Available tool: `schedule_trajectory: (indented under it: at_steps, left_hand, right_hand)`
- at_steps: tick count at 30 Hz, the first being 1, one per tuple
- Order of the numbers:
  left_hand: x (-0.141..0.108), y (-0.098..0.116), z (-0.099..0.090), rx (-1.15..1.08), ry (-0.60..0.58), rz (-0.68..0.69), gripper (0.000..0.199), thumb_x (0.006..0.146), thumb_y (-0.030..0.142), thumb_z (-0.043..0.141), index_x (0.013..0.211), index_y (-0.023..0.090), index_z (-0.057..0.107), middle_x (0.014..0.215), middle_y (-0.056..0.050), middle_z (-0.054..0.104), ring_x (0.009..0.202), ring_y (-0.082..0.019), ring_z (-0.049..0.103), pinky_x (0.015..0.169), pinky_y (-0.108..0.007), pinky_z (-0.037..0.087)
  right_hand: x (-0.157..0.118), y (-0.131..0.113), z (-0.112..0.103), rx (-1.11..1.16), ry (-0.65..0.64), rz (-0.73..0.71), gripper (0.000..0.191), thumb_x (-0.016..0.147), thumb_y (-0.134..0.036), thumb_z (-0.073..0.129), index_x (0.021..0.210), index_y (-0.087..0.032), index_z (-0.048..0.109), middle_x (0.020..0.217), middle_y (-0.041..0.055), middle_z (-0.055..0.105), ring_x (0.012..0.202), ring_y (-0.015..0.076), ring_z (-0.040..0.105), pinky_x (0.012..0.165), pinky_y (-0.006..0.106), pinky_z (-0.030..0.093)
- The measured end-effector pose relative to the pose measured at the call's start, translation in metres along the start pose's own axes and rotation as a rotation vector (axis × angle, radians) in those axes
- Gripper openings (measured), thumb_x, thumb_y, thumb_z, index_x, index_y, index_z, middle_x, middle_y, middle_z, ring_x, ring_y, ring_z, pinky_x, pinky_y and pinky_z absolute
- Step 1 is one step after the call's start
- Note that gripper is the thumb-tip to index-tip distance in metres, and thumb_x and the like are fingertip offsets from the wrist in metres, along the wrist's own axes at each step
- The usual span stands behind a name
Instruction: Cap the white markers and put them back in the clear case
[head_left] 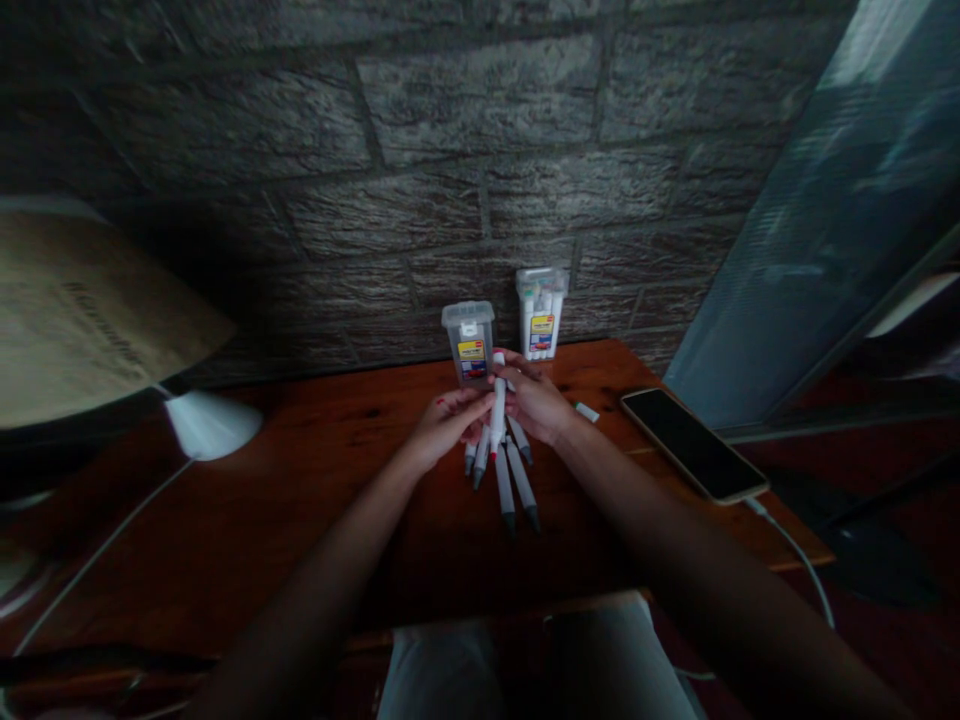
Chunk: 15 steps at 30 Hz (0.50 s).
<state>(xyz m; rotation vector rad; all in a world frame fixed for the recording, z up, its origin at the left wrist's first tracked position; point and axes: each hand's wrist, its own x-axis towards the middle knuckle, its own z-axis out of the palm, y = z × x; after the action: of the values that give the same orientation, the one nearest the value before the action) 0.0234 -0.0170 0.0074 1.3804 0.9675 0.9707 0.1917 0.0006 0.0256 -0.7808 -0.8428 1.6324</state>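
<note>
A white marker (499, 405) with red at both ends is held upright, slightly tilted, in front of me. My right hand (536, 402) is closed with its fingers round the marker's upper part. From the other side, my left hand (444, 428) pinches it with the thumb against its middle; some of its fingers are hidden. A small red mark shows on my left hand. Under and in front of the hands, several white markers with grey tips (523, 485) lie fanned out on the wooden table. Just behind the hands stands a clear plastic box (454, 345) with a yellow label.
A second clear box (541, 312) with white markers stands against the brick wall (480, 150). A small white piece with green (587, 412) lies right of my hand. Farther right is a phone (694, 445) on a cable. A lamp (210, 420) stands left on the table (300, 520).
</note>
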Motion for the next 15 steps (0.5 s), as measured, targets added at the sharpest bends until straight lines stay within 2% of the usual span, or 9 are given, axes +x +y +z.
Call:
schedule_trajectory:
  at_steps: [2, 5, 11, 15]
  left_hand:
    - [0.000, 0.000, 0.001, -0.003, -0.019, -0.013, 0.060, 0.071, 0.070, 0.094, 0.087, 0.016, 0.072, 0.068, 0.000, 0.068, 0.047, -0.006, 0.051, 0.047, -0.020, 0.033]
    - [-0.001, 0.001, 0.002, -0.009, -0.018, -0.003, 0.059, 0.071, 0.067, 0.095, 0.086, 0.015, 0.072, 0.071, -0.001, 0.070, 0.049, -0.007, 0.055, 0.046, -0.019, 0.033]
    - [0.002, -0.005, 0.005, -0.093, 0.019, -0.018, 0.049, 0.071, 0.052, 0.097, 0.094, 0.015, 0.076, 0.074, -0.003, 0.074, 0.055, -0.010, 0.064, 0.049, -0.019, 0.039]
    - [0.006, -0.008, 0.006, -0.162, 0.054, -0.021, 0.046, 0.070, 0.044, 0.098, 0.099, 0.014, 0.077, 0.078, -0.003, 0.076, 0.064, -0.013, 0.069, 0.053, -0.020, 0.047]
  right_hand:
    - [0.000, 0.007, 0.003, 0.001, -0.017, -0.020, 0.046, 0.077, -0.033, 0.089, 0.110, -0.025, 0.057, 0.071, -0.0111, 0.066, 0.058, 0.0074, 0.056, 0.057, 0.022, 0.047]
    - [0.001, 0.014, 0.003, -0.005, -0.019, -0.049, 0.053, 0.078, -0.043, 0.093, 0.108, -0.027, 0.053, 0.074, -0.0109, 0.066, 0.060, 0.0090, 0.061, 0.058, 0.024, 0.050]
    - [0.002, 0.015, -0.001, -0.123, -0.108, -0.092, 0.073, 0.065, -0.057, 0.102, 0.112, -0.028, 0.054, 0.084, -0.0071, 0.073, 0.059, 0.0129, 0.065, 0.054, 0.029, 0.056]
    - [0.002, 0.013, -0.003, -0.260, -0.070, -0.173, 0.060, 0.075, -0.064, 0.093, 0.111, -0.027, 0.063, 0.088, -0.0041, 0.075, 0.066, 0.0132, 0.066, 0.059, 0.028, 0.055]
